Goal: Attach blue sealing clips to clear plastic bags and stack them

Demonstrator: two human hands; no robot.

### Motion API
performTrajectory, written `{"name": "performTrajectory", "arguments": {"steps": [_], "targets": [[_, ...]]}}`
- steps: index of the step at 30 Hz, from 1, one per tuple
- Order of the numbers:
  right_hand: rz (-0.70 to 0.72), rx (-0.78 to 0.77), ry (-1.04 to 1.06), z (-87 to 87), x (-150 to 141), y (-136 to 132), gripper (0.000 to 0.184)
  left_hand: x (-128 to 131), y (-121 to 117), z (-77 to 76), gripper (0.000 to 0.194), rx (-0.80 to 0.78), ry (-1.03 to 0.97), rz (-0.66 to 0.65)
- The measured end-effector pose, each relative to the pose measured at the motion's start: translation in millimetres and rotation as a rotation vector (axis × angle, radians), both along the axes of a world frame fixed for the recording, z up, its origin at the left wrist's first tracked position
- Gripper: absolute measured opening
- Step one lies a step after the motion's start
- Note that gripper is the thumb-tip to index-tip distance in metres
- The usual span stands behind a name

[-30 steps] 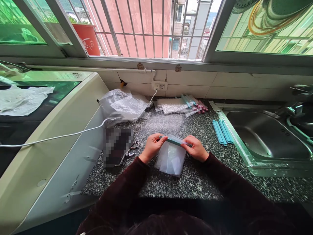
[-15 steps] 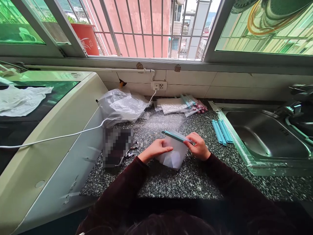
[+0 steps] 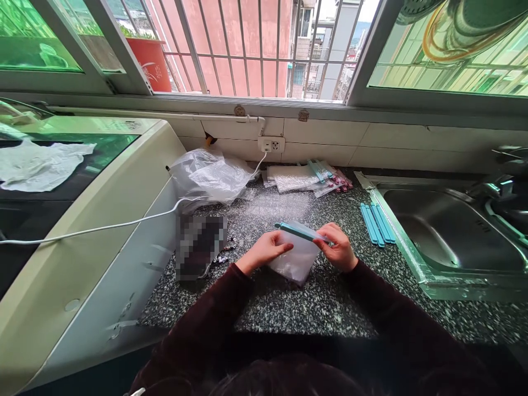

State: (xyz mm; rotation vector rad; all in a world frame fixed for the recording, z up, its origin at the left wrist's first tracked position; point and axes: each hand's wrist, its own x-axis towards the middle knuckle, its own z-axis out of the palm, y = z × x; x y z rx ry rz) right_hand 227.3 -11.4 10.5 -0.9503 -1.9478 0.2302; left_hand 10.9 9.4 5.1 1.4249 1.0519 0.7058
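Observation:
Between my hands is a translucent plastic bag (image 3: 295, 259), held over the speckled counter. A teal bag sealing clip (image 3: 299, 230) lies slantwise across the bag's top edge. My left hand (image 3: 269, 252) pinches the bag's left side just under the clip, thumb on the near face and the other fingers behind it. My right hand (image 3: 336, 247) grips the clip's right end together with the bag's corner, thumb pressed on it. Whether the clip is fully closed along the bag cannot be made out.
More teal clips (image 3: 376, 224) lie side by side left of the steel sink (image 3: 437, 228). Against the wall rest flat packs of bags and clips (image 3: 295, 179) and crumpled clear plastic (image 3: 218, 176). A blurred dark object (image 3: 200, 247) and white cable (image 3: 144, 221) are at left.
The view has shifted slightly, so everything sits a little further right. Both hands keep their grip on the bag and clip; the bag's lower part looks a little flatter.

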Motion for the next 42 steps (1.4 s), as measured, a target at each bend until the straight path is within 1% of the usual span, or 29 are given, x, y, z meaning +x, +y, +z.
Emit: {"name": "performTrajectory", "arguments": {"steps": [2,4,7,9,11,12,14,16,19,21,23,25,27,30,32,34,37,42], "targets": [[0.035,-0.013,-0.022,-1.5,-1.1,-0.1,0.013,2.2,-0.5,1.0,0.034,0.035,-0.123,0.057],[0.054,-0.037,-0.038,-3.5,-2.4,-0.5,0.014,3.7,-1.5,1.8,0.035,0.039,-0.245,0.082],[0.029,-0.123,-0.022,-6.4,-3.1,-0.6,0.019,3.8,-3.0,3.6,0.034,0.016,-0.319,0.097],[-0.006,-0.236,0.028,-8.1,-2.5,0.2,0.027,2.4,-3.3,5.4,0.034,0.013,-0.326,0.116],[-0.019,-0.393,0.064,-9.3,-1.7,1.4,0.036,0.1,-3.0,7.6,0.035,0.038,-0.340,0.166],[-0.012,-0.472,0.061,-9.7,-1.6,1.8,0.037,-1.1,-2.6,8.6,0.036,0.056,-0.348,0.197],[0.022,-0.590,0.025,-10.4,-2.7,2.0,0.034,-3.1,-1.7,9.5,0.036,0.098,-0.355,0.255],[0.052,-0.626,-0.002,-11.1,-5.1,1.2,0.029,-4.3,-0.9,8.8,0.036,0.145,-0.339,0.286],[0.059,-0.560,-0.007,-13.0,-9.2,-0.5,0.024,-3.8,0.0,5.8,0.038,0.196,-0.284,0.310],[0.040,-0.483,-0.030,-14.9,-10.5,-1.0,0.023,-2.4,0.1,4.4,0.040,0.196,-0.271,0.320],[0.008,-0.423,-0.049,-16.8,-10.3,-0.8,0.022,-0.7,0.0,4.3,0.042,0.174,-0.304,0.332],[-0.044,-0.387,-0.025,-18.1,-8.6,-0.3,0.017,0.4,-0.2,5.0,0.044,0.125,-0.352,0.350],[-0.130,-0.325,0.035,-18.8,-5.8,0.6,0.014,1.1,-0.3,5.1,0.045,0.069,-0.381,0.380],[-0.233,-0.142,0.063,-19.3,-1.8,2.9,0.025,2.1,0.1,2.4,0.045,0.005,-0.393,0.412],[-0.231,-0.030,0.006,-20.4,-1.0,4.8,0.028,3.4,0.7,-0.7,0.045,-0.022,-0.398,0.402],[-0.201,0.034,-0.070,-22.6,-2.3,6.6,0.023,4.9,1.5,-3.7,0.044,-0.045,-0.393,0.387],[-0.192,0.082,-0.182,-27.5,-5.7,9.3,0.013,7.0,4.0,-7.4,0.046,-0.072,-0.374,0.380],[-0.241,0.132,-0.378,-34.0,-5.6,20.7,0.012,12.4,16.9,-14.8,0.049,-0.073,-0.366,0.372]]}}
